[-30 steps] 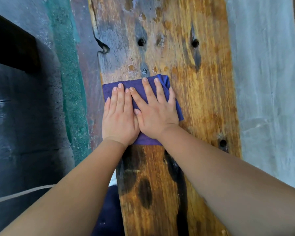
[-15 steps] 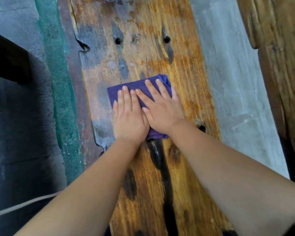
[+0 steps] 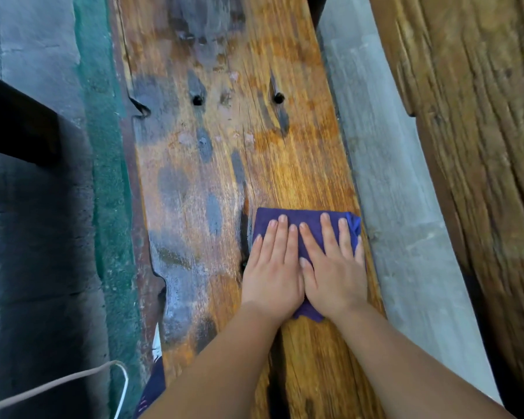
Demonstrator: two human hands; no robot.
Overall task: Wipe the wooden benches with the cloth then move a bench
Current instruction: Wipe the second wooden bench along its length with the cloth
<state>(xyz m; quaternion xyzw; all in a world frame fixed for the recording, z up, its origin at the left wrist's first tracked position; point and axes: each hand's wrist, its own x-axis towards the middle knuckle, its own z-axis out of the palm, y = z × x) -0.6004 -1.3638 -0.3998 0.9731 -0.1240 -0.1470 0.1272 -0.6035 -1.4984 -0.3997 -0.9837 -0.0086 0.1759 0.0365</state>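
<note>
1. Both hands flat on the cloth [image 3: 307, 220] right now; left hand [image 3: 274, 272] and right hand [image 3: 333, 273] side by side, thumbs touching, fingers spread and pressing down; neither grip is closed around anything, it is palm pressure only.

2. The cloth is a soft, folded purple piece, limp and light by the look of it; it should slide easily under flat palms but would bunch if pushed from one corner; it lies on the right half of the tabletop [image 3: 224, 146], its right corner at the plank's edge.

3. The plank itself looks thick, stiff and heavy; glossy varnish on the right, worn grey patches on the left, so likely slick in places; for the move, I'd judge the long edges or an end the places to take hold.

4. Hidden: the legs, both ends of the bench, and most of the cloth under the hands; the second wooden piece [image 3: 472, 146] at right is blurred and cut off.
</note>
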